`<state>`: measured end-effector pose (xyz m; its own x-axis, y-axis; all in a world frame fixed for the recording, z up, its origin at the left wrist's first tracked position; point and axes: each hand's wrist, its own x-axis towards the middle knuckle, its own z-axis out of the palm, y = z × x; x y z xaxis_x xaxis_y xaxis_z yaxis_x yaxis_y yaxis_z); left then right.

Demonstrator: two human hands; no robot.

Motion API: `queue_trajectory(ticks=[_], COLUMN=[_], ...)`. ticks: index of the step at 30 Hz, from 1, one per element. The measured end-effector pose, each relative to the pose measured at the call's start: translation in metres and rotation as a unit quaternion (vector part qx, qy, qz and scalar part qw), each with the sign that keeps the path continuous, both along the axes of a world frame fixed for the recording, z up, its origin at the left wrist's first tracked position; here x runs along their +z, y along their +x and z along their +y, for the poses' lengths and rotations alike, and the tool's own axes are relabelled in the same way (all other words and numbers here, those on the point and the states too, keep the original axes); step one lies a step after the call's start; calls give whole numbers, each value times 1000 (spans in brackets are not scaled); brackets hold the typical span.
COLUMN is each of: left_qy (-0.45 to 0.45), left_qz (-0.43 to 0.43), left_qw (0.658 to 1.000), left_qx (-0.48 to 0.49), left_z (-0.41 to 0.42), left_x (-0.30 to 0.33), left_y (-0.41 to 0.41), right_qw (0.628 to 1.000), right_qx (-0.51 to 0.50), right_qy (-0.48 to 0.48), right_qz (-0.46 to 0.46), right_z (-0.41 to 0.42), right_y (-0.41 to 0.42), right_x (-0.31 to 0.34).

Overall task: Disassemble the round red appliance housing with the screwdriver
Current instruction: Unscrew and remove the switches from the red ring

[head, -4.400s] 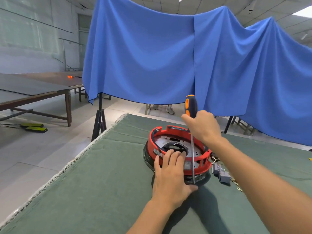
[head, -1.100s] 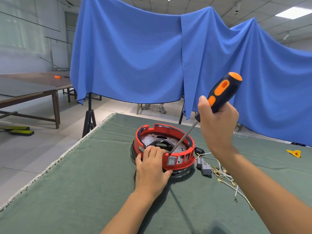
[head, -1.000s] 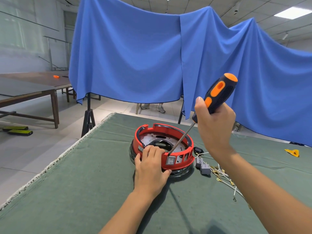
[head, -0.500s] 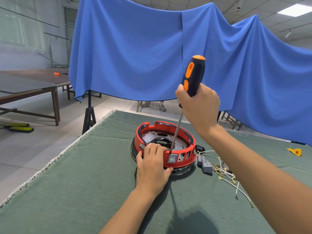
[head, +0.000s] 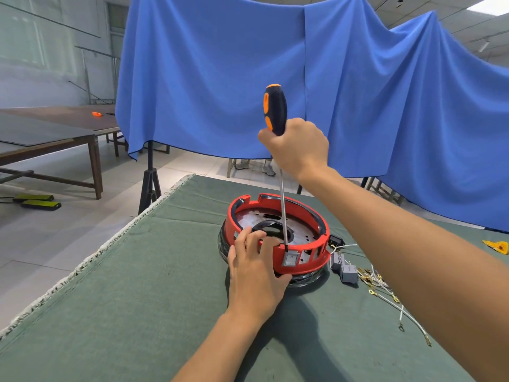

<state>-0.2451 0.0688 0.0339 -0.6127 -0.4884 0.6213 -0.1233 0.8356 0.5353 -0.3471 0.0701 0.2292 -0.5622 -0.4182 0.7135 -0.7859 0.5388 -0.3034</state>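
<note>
— Now the black and orange screwdriver [head: 276, 128] is standing nearly straight up; before, it was leaning right. What is holding it?

— The right hand [head: 298, 150] is squeezing its handle. The left hand [head: 254, 274] is gripping the round red appliance housing [head: 278, 234] mid-table.

— What is around?

— Loose white wires [head: 385, 288] are lying right. Green table cloth [head: 124, 299] is stretching open on the left.

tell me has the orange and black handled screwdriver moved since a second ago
Yes. The orange and black handled screwdriver swung from leaning right to nearly upright, its tip staying by the round red housing rim above the switch.

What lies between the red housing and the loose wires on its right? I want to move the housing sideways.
In the head view, two small grey connector blocks sit between the red housing and the wires.
</note>
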Motion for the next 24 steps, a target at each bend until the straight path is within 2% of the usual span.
queue_trajectory(ticks=[6, 10, 15, 20, 24], left_qy=[-14, -18, -41, -27, -23], left_qz=[12, -1, 13, -7, -11], left_qw=[1000, 1000, 999, 1000, 1000], left_qx=[9, 4, 21, 13, 9], left_z=[-2, -3, -5, -3, 1], left_x=[0, -2, 0, 0, 3], left_y=[-2, -1, 0, 2, 4], right_qw=[997, 997, 997, 971, 954], right_qx=[18, 28, 48, 61, 43], right_qy=[71, 73, -57, -230, -295], right_qz=[27, 15, 34, 23, 17], right_z=[-25, -19, 22, 76, 109], right_y=[8, 14, 26, 30, 20], right_x=[-5, -3, -1, -18, -30])
